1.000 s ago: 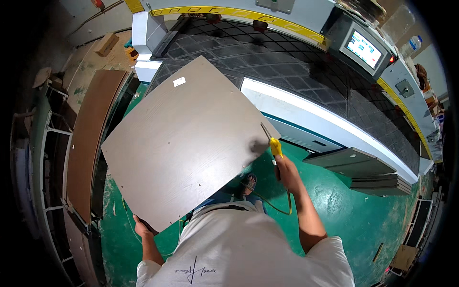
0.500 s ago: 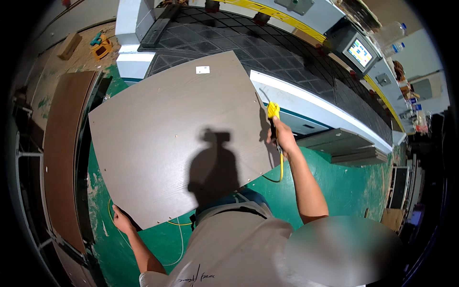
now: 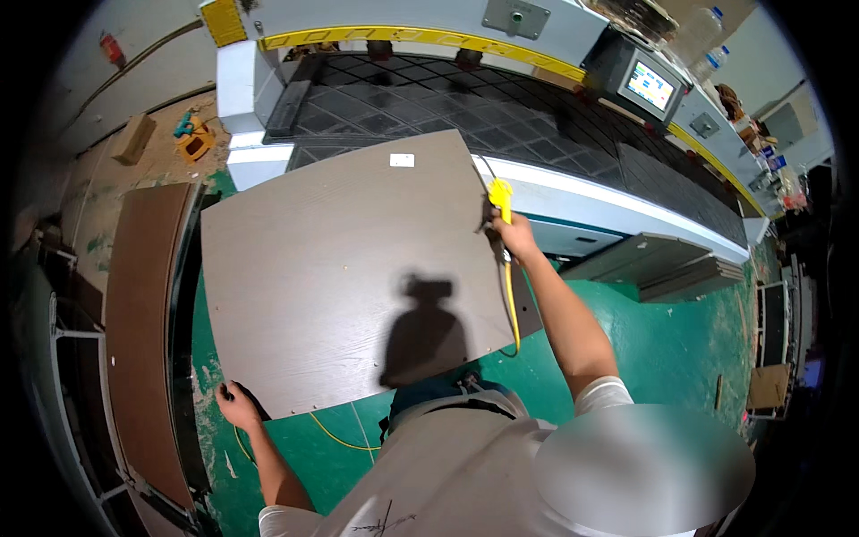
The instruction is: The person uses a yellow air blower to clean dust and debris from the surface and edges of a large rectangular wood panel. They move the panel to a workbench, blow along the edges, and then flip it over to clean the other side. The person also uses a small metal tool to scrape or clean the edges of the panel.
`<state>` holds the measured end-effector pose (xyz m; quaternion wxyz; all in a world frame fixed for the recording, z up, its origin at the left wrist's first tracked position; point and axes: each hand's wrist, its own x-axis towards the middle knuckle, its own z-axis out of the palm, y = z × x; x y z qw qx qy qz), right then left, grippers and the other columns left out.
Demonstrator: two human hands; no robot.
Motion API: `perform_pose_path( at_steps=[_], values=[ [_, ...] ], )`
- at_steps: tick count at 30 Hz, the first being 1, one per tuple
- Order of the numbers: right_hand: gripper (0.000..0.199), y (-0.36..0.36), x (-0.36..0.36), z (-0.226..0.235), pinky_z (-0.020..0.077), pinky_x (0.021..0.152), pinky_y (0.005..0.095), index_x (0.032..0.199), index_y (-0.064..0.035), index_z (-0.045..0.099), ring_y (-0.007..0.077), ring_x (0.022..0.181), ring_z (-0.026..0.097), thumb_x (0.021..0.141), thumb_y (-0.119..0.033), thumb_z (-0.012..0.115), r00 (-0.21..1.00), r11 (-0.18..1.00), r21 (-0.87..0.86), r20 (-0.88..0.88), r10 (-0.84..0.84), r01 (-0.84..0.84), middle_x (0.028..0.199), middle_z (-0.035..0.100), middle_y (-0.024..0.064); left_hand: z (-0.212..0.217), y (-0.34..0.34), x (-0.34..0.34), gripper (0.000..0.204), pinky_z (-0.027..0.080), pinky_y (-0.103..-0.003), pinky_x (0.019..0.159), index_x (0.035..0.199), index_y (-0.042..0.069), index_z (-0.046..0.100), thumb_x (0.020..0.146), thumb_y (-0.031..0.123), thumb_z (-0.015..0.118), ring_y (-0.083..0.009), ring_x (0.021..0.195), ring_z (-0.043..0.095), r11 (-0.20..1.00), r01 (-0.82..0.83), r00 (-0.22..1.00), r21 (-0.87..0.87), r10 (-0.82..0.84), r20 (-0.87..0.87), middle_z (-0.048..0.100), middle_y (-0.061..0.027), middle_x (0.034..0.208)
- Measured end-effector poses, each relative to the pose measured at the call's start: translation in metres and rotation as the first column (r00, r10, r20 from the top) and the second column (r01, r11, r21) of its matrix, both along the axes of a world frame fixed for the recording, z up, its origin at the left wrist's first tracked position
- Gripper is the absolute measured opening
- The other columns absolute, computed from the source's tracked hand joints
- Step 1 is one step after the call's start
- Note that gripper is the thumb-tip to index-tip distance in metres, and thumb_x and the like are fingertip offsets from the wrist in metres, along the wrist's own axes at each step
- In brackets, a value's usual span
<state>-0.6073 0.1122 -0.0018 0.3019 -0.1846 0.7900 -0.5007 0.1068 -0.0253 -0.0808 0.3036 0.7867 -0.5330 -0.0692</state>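
A large grey-brown wood-grain panel (image 3: pixel 304 277) lies tilted before me, with a small white label (image 3: pixel 402 160) near its far edge and several small holes along its borders. My right hand (image 3: pixel 514 234) is closed around a yellow air blow gun (image 3: pixel 500 191) beside the panel's right edge. From the gun a yellow hose (image 3: pixel 513 309) hangs down past that edge. At the near left corner, my left hand (image 3: pixel 238 408) is closed at the panel's edge, its fingers partly in shadow. My own shadow falls across the panel's near right part.
Beyond the panel stands a machine with a dark bed (image 3: pixel 385 107), a yellow rail (image 3: pixel 313 38) and a lit screen (image 3: pixel 650 84). Brown boards (image 3: pixel 143 331) stand at left. Grey panels (image 3: pixel 640 264) lean at right. A yellow hose (image 3: pixel 340 439) trails over the green floor.
My right hand has brought the blow gun slightly back along the panel's right edge, and its hose hangs straighter. The whole view has shifted, showing more of the machine. My left hand stays by the corner.
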Motion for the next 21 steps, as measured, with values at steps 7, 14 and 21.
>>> perform_pose_path(
  at_steps=[7, 14, 21],
  values=[
    [0.037, 0.103, -0.019, -0.093, 0.0433, 0.062, 0.0325, 0.117, 0.0002, 0.068, 0.0127, 0.072, 0.052, 0.095, -0.030, 0.073, 0.944, 0.984, 0.004, 0.282, -0.171, 0.178, 0.083, 0.061, -0.0003, -0.006, 0.111, -0.082, 0.094, 0.056, -0.047, 0.089, 0.146, -0.008, 0.038, 0.087, 0.056, 0.075, -0.0335, 0.111, 0.062, 0.836, -0.392, 0.573, 0.384, 0.549, -0.609, 0.058, -0.0198, 0.134],
    [0.039, 0.153, -0.001, -0.068, 0.0443, 0.070, 0.0346, 0.107, 0.0016, 0.069, 0.0135, 0.079, 0.051, 0.094, -0.035, 0.075, 0.963, 0.984, 0.127, 0.253, 0.089, -0.125, 0.089, 0.063, 0.0030, 0.023, 0.226, -0.265, 0.061, 0.056, -0.030, 0.068, 0.130, -0.004, 0.056, 0.097, 0.045, 0.070, -0.0227, 0.086, 0.071, 0.651, 0.599, 0.306, 0.467, 0.353, -0.884, 0.071, -0.0170, 0.113],
    [0.032, 0.261, 0.036, -0.086, 0.0441, 0.054, 0.0297, 0.085, -0.0024, 0.067, 0.0115, 0.059, 0.055, 0.095, -0.032, 0.071, 0.818, 0.870, -0.184, 0.297, 0.492, -0.457, 0.071, 0.064, 0.0028, 0.013, 0.379, -0.371, 0.053, 0.056, -0.045, 0.100, 0.129, 0.004, 0.058, 0.097, 0.044, 0.070, -0.0275, 0.105, 0.071, 0.434, 0.785, 0.127, 0.443, 0.586, -0.800, 0.071, -0.0165, 0.117]
  ],
)
